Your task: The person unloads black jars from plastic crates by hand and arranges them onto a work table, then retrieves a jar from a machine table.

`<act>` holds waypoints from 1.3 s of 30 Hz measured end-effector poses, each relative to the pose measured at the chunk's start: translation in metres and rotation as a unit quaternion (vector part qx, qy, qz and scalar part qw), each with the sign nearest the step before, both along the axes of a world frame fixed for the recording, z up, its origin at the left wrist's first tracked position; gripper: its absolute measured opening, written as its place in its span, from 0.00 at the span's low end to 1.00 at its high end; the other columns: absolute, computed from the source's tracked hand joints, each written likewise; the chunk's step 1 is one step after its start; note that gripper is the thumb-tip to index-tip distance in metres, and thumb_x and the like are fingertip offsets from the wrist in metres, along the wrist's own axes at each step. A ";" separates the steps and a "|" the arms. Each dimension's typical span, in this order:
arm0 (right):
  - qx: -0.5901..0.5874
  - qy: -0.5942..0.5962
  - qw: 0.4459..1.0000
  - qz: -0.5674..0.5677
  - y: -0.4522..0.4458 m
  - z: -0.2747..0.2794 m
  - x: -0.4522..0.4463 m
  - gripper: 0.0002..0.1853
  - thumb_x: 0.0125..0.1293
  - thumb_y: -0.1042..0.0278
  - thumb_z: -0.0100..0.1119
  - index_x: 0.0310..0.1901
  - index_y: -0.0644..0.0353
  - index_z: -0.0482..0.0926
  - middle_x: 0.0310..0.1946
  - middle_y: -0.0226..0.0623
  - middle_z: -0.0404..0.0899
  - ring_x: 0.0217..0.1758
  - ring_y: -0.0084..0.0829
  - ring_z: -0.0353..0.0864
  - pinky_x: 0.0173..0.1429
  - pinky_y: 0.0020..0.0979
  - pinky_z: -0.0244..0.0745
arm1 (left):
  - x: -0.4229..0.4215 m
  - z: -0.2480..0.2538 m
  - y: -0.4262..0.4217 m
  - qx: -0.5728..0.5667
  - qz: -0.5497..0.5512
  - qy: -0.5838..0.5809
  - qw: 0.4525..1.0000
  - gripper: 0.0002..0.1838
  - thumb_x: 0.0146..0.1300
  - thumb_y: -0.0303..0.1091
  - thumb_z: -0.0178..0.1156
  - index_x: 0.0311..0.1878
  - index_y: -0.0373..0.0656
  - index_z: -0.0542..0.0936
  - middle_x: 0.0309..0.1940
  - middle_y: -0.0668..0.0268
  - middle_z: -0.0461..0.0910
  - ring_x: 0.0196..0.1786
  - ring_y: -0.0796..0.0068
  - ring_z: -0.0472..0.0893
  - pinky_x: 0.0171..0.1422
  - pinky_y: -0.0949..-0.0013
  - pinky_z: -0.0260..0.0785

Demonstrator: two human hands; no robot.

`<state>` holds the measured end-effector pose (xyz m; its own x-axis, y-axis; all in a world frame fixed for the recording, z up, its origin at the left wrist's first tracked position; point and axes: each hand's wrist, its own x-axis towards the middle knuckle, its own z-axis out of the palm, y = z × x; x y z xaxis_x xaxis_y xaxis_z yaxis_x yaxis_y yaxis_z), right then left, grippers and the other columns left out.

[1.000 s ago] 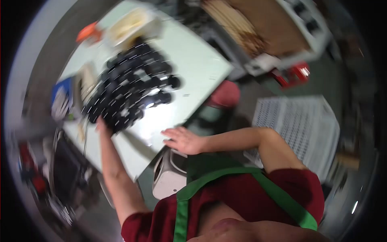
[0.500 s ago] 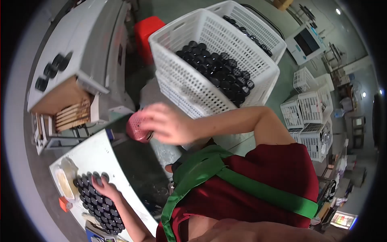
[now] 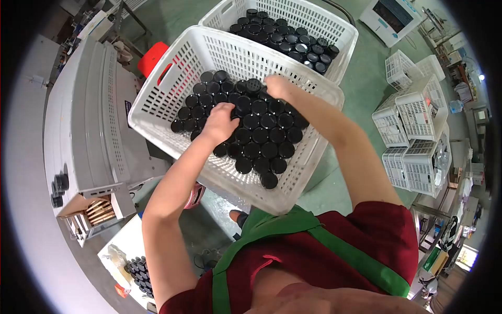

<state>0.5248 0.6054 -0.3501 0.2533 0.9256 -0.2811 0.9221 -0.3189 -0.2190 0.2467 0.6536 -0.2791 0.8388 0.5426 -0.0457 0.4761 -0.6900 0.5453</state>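
Many glossy black round caps (image 3: 260,136) lie in the front white perforated crate (image 3: 235,196), a middle group packed in tight rows. My left hand (image 3: 220,123) reaches into it from the left, thumb and fingers bent against caps at the left of that group. At the far right of the group is my right hand (image 3: 277,86), its fingers curled down beside the caps and mostly hidden. What exactly the right fingers touch cannot be made out.
A second white crate (image 3: 348,47) with black caps stands behind. At left is a large pale machine (image 3: 83,120); a red bin (image 3: 153,58) stands behind the crate. More caps (image 3: 140,275) sit on a white table (image 3: 123,240). A pinkish-red round thing (image 3: 195,195) shows below the crate.
My left hand has left the caps on the white table and moved into the crate. My right hand has let go of the pinkish-red round thing and is also in the crate.
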 end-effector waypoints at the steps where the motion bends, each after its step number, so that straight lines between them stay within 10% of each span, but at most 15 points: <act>1: -0.031 0.004 0.999 -0.004 0.000 -0.004 -0.001 0.20 0.59 0.72 0.56 0.53 0.66 0.78 0.50 0.54 0.82 0.55 0.52 0.81 0.62 0.45 0.76 | 0.020 -0.025 0.007 0.022 -0.018 0.064 0.998 0.27 0.58 0.35 0.66 0.61 0.38 0.75 0.61 0.50 0.73 0.66 0.50 0.72 0.70 0.56 0.67; 9: -0.002 -0.046 0.994 -0.103 0.008 -0.060 -0.035 0.42 0.64 0.49 0.63 0.77 0.40 0.53 0.59 0.58 0.68 0.58 0.57 0.76 0.60 0.48 0.74 | 0.112 -0.119 0.020 -0.018 0.112 0.256 0.960 0.40 0.59 0.38 0.66 0.74 0.49 0.61 0.77 0.54 0.53 0.76 0.49 0.60 0.75 0.51 0.63; 18: 0.091 -0.050 0.994 -0.029 0.037 -0.111 -0.052 0.41 0.59 0.56 0.65 0.75 0.33 0.59 0.67 0.45 0.64 0.69 0.51 0.64 0.60 0.63 0.68 | 0.105 -0.173 0.035 -0.079 0.135 0.224 0.962 0.32 0.64 0.49 0.63 0.69 0.51 0.67 0.75 0.56 0.57 0.77 0.50 0.57 0.70 0.43 0.66; 28: 0.124 0.014 0.977 0.174 0.077 -0.106 -0.074 0.30 0.63 0.59 0.61 0.68 0.41 0.66 0.72 0.38 0.60 0.60 0.41 0.77 0.56 0.47 0.75 | 0.070 -0.186 0.033 -0.051 0.162 0.291 0.941 0.42 0.65 0.54 0.61 0.75 0.43 0.58 0.75 0.53 0.55 0.77 0.51 0.55 0.73 0.44 0.61; 39: 0.079 0.042 0.933 0.349 0.098 -0.099 -0.051 0.30 0.70 0.64 0.49 0.71 0.21 0.65 0.72 0.39 0.61 0.62 0.42 0.76 0.63 0.46 0.73 | 0.078 -0.156 0.009 0.013 0.114 0.221 0.968 0.53 0.57 0.71 0.61 0.71 0.33 0.61 0.70 0.52 0.63 0.72 0.52 0.62 0.72 0.37 0.56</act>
